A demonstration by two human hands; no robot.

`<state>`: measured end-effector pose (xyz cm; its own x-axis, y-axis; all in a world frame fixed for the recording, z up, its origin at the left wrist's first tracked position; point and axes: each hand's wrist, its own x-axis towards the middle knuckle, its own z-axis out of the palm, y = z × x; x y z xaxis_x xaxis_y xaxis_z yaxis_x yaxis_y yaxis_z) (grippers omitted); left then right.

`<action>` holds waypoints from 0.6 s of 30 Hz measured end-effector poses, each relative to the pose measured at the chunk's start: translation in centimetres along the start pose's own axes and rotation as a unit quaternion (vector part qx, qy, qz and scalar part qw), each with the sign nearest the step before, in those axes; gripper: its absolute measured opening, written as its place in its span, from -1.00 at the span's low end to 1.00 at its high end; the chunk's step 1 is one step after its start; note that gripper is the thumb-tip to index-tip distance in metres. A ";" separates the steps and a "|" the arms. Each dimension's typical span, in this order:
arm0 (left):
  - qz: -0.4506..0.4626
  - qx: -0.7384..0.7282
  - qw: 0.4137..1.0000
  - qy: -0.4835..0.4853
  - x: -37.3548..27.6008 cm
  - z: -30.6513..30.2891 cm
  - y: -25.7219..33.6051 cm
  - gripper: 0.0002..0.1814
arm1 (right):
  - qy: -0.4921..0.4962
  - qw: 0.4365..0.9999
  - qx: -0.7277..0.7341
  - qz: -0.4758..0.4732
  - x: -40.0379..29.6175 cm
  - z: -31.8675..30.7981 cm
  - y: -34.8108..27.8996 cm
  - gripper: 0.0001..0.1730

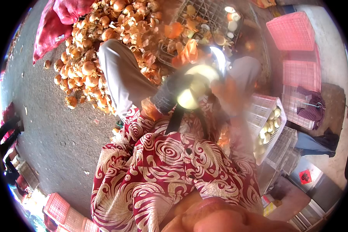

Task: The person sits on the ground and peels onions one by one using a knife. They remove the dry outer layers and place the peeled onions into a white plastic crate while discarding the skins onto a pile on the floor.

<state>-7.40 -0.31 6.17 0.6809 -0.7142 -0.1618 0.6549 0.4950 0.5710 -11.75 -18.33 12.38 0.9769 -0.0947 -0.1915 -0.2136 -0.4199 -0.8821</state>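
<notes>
My left hand (171, 90), in a dark glove, holds pale peeled onions (188, 98) between my knees; a blur hides how many it grips. Close to its right is my right hand (227, 90), bare-looking and smeared by motion. A bright curved knife blade (219, 58) points up from beside it; the handle and the grip on it are too blurred to make out. Loose orange onion skins (188, 53) lie just beyond the hands. A large heap of unpeeled brown onions (90, 68) spreads past my left knee.
A crate with skins (203, 14) lies ahead, peeled onions at its right. A white plastic crate (274, 139) holds peeled onions at my right. Pink crates (291, 32) stand farther right. Red mesh sacks (50, 32) stand at upper left.
</notes>
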 end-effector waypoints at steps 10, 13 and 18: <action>0.037 0.098 0.994 -0.007 0.0 -1.9 -0.2 -0.33 | 0.097 0.994 0.006 0.059 -0.2 0.9 -0.2 -0.60; 0.034 -0.050 0.998 -0.028 1.1 -1.8 -1.2 -0.29 | 0.156 0.908 0.371 0.118 -0.2 0.7 1.3 -0.61; 0.083 0.034 0.993 0.076 1.5 -3.1 -2.6 -0.49 | 0.345 0.860 0.358 0.113 -2.1 -4.7 3.4 -0.60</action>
<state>-7.08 -1.14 1.89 0.8222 -0.5408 -0.1779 0.5098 0.5603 0.6528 -14.51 -23.85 11.77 0.6236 -0.7176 -0.3102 -0.1001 0.3202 -0.9420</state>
